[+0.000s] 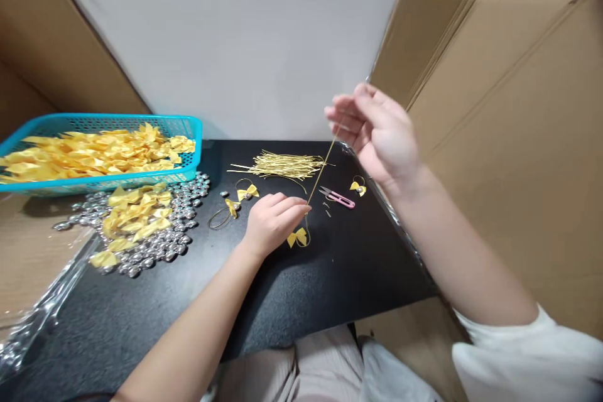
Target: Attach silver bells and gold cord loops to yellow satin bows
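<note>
My left hand (274,221) is closed in a pinch on a thin gold cord (324,166), low over the black table. Raised to the upper right, my right hand (379,132) has its fingers curled around the upper part of the same cord, which runs taut and slanted between the hands. Below my left fingertips hangs or lies a yellow bow (297,238) with a loop of cord beside it. Pink thread snips (340,198) lie right of the cord. Behind is a bundle of gold cords (287,165).
A turquoise basket (188,169) of yellow bows stands at the left. Before it lie loose bows (136,213) and several silver beads (164,246). Bows with cord loops (247,191) rest left of centre, another (358,188) at the right. Cardboard walls (518,138) flank the table.
</note>
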### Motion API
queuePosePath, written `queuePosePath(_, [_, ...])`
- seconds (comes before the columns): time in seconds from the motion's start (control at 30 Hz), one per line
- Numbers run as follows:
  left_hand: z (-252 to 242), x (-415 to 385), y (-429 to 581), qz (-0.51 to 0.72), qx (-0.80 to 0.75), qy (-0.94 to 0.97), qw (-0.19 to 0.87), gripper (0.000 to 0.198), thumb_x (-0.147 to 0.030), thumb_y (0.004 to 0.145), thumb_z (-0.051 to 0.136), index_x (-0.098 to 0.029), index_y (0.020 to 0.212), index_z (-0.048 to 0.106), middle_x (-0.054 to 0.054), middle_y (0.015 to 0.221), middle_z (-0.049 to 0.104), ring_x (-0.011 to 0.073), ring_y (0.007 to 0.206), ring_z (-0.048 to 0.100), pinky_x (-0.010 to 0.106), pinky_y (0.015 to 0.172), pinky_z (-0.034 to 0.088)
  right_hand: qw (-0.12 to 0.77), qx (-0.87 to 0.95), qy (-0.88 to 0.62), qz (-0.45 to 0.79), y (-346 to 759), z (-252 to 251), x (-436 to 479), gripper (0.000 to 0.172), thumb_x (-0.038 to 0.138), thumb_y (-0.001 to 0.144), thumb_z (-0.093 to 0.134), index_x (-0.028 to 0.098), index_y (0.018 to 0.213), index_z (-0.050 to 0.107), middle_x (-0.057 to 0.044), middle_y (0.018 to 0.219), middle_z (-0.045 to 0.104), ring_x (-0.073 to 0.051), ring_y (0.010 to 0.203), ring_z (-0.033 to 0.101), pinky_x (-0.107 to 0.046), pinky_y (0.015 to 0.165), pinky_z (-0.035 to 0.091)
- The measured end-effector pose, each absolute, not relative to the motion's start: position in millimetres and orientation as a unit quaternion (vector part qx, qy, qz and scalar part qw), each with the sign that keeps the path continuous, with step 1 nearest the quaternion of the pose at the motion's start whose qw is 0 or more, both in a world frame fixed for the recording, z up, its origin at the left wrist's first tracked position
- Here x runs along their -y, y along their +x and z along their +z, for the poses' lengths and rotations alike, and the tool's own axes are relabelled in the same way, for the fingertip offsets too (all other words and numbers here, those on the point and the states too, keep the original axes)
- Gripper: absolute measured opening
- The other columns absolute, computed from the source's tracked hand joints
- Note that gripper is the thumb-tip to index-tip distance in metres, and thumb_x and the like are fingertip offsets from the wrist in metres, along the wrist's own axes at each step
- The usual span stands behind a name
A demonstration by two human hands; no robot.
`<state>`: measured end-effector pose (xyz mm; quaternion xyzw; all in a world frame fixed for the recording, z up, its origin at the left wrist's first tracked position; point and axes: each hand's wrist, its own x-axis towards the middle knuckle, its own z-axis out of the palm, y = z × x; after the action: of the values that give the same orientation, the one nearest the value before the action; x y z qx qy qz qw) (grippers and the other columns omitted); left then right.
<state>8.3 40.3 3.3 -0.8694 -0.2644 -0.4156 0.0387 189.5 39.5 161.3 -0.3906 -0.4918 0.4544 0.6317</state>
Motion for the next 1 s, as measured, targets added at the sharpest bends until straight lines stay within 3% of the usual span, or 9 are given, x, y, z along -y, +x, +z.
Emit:
queuePosePath(0.13, [-3, -47, 9, -0.386, 0.249, -0.889, -0.006, 0.017, -0.018, 0.09, 0.056, -0.023, 0.08, 0.069, 0.001, 0.085, 0.077, 0.0128, 0.067, 0.06, 0.026, 0.064, 0.044, 0.683, 0.467, -0.383, 0.411, 189, 200, -41, 0.014, 0.026, 0.098, 0.046, 0.023, 0.087, 0.051, 0.006, 0.082, 0.07, -0.007, 0.083, 0.071, -0.02, 0.071, 0.052])
queuePosePath(0.27, [-3, -49, 8, -0.364, 0.252, -0.894, -0.064, 0.02, -0.012, 0.088, 0.053, -0.021, 0.076, 0.068, 0.002, 0.084, 0.075, 0.0141, 0.071, 0.06, 0.026, 0.069, 0.046, 0.715, 0.47, -0.337, 0.393, 193, 226, -43, 0.014, 0.023, 0.097, 0.049, 0.022, 0.083, 0.05, 0.007, 0.075, 0.069, -0.005, 0.069, 0.067, -0.017, 0.062, 0.049])
queuePosePath(0.43, [0, -46, 8, -0.317, 0.238, -0.903, -0.168, 0.021, -0.003, 0.076, 0.056, -0.021, 0.075, 0.068, 0.0, 0.078, 0.072, 0.0144, 0.074, 0.062, 0.027, 0.074, 0.047, 0.727, 0.472, -0.348, 0.357, 200, 242, -49, 0.016, 0.026, 0.097, 0.047, 0.023, 0.081, 0.051, 0.005, 0.083, 0.071, -0.004, 0.075, 0.068, -0.018, 0.065, 0.048])
queuePosePath(0.57, [0, -44, 9, -0.299, 0.248, -0.885, -0.258, 0.027, -0.002, 0.07, 0.057, -0.022, 0.082, 0.071, 0.001, 0.082, 0.073, 0.0167, 0.079, 0.063, 0.028, 0.074, 0.048, 0.727, 0.465, -0.35, 0.364, 200, 245, -51, 0.019, 0.025, 0.097, 0.048, 0.023, 0.079, 0.052, 0.007, 0.078, 0.071, -0.003, 0.069, 0.066, -0.017, 0.063, 0.047])
queuePosePath(0.83, [-7, -38, 21, -0.324, 0.284, -0.759, -0.489, 0.02, -0.02, 0.066, 0.077, -0.019, 0.08, 0.063, 0.008, 0.104, 0.07, 0.0234, 0.105, 0.062, 0.039, 0.094, 0.046, 0.701, 0.515, -0.341, 0.358, 191, 254, -49, 0.016, 0.027, 0.098, 0.046, 0.023, 0.083, 0.05, 0.007, 0.085, 0.072, -0.003, 0.079, 0.068, -0.016, 0.065, 0.047])
queuePosePath(0.9, [-8, -37, 24, -0.328, 0.291, -0.699, -0.565, 0.028, -0.025, 0.067, 0.08, -0.018, 0.083, 0.057, 0.01, 0.113, 0.067, 0.0233, 0.109, 0.062, 0.038, 0.094, 0.048, 0.702, 0.518, -0.326, 0.363, 190, 257, -48, 0.017, 0.026, 0.098, 0.046, 0.023, 0.082, 0.051, 0.008, 0.082, 0.072, -0.003, 0.077, 0.068, -0.016, 0.064, 0.047])
queuePosePath(1.0, [-8, -35, 25, -0.311, 0.305, -0.599, -0.672, 0.046, -0.031, 0.066, 0.083, -0.02, 0.098, 0.052, 0.01, 0.114, 0.067, 0.0213, 0.098, 0.069, 0.038, 0.088, 0.053, 0.715, 0.506, -0.311, 0.369, 190, 259, -47, 0.02, 0.025, 0.098, 0.047, 0.022, 0.08, 0.053, 0.008, 0.076, 0.071, -0.002, 0.071, 0.067, -0.015, 0.06, 0.047])
